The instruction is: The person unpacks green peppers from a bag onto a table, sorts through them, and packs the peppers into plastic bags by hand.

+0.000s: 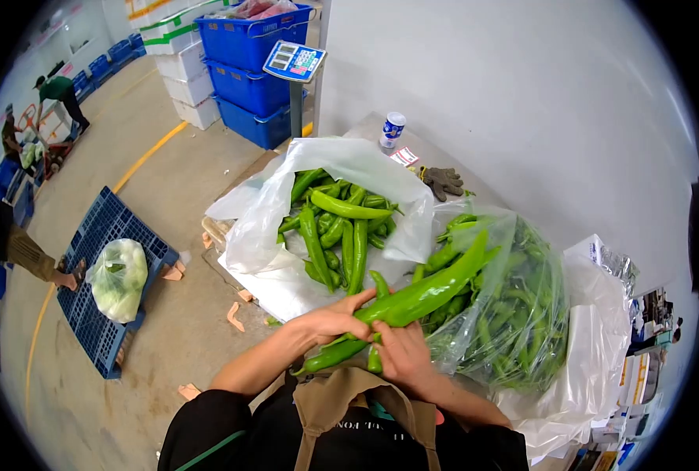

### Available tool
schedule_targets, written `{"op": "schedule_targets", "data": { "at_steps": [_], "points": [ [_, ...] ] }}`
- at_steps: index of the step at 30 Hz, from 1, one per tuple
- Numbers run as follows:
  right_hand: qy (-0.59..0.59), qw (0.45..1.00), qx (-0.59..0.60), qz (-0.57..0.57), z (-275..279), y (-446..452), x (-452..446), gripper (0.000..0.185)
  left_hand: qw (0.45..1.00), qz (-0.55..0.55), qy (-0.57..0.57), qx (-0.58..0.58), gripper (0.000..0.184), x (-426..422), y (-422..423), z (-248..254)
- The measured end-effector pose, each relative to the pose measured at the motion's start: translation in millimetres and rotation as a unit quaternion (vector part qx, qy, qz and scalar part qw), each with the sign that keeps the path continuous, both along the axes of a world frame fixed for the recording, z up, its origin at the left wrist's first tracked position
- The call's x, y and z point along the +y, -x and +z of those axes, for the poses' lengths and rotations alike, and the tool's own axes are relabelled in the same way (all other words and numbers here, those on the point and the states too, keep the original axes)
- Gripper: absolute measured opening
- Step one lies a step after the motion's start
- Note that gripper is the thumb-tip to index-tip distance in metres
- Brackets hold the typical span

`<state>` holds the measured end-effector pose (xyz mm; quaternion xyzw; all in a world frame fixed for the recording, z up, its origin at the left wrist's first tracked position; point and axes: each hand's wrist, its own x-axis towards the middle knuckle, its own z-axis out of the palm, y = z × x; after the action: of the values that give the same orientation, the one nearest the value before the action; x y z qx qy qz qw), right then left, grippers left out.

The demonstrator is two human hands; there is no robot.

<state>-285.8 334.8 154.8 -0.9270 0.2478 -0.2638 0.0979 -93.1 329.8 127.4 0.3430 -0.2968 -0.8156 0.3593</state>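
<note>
Several long green peppers [424, 302] are held in front of my chest, pointing up to the right. My left hand [335, 320] has its fingers wrapped round them from the left side. My right hand [400, 351] grips them from below, its fingertips pressed on the stem ends. Beyond my hands an open white plastic bag [265, 235] holds many green peppers [348, 235]. On the right lies a clear plastic bag [522, 314] full of green peppers, its open side close to my right hand.
A scale display [294, 61] stands behind the open bag, near stacked blue crates [251, 78]. A can [392, 130] and a dark glove [442, 183] lie by the wall. On the left, a blue pallet [102, 330] bears a bag; a person [8, 231] stands beside it.
</note>
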Motion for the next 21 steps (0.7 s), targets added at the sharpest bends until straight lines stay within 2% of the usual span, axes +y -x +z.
{"op": "schedule_targets", "data": {
  "at_steps": [3, 5, 8, 9, 12, 13, 17, 18, 20, 21],
  "points": [
    [0.017, 0.999, 0.019, 0.048, 3, -23, 5, 0.039, 0.997, 0.048, -0.005, 0.067, 0.097, 25, -20, 0],
    [-0.034, 0.995, 0.007, 0.098, -1, -36, 0, 0.040, 0.990, 0.105, -0.042, 0.088, 0.093, 43, -29, 0],
    [-0.086, 0.982, 0.030, 0.164, -3, -54, -10, 0.036, 0.965, 0.182, -0.090, 0.163, 0.087, 63, -34, -34],
    [-0.107, 0.977, 0.056, 0.176, -2, -60, -14, 0.034, 0.960, 0.211, -0.074, 0.169, 0.073, 66, -34, -34],
    [-0.196, 0.946, 0.119, 0.230, 0, -80, -39, 0.028, 0.926, 0.267, -0.142, 0.228, 0.062, 69, -34, -52],
    [-0.230, 0.931, 0.139, 0.249, 1, -88, -52, 0.026, 0.909, 0.304, -0.176, 0.226, 0.046, 66, -30, -48],
    [-0.286, 0.896, 0.158, 0.302, 7, -122, -115, 0.026, 0.892, 0.330, -0.167, 0.260, 0.044, 28, -35, -54],
    [-0.287, 0.893, 0.152, 0.313, 12, -129, -136, 0.028, 0.873, 0.355, -0.185, 0.278, 0.045, 13, -36, -42],
    [-0.325, 0.876, 0.104, 0.341, 5, -149, -188, 0.030, 0.870, 0.313, -0.115, 0.364, 0.045, -20, -47, -21],
    [-0.458, 0.848, 0.083, 0.255, 9, -156, -207, 0.029, 0.865, 0.295, -0.139, 0.382, 0.046, -40, -56, -17]
  ]
}}
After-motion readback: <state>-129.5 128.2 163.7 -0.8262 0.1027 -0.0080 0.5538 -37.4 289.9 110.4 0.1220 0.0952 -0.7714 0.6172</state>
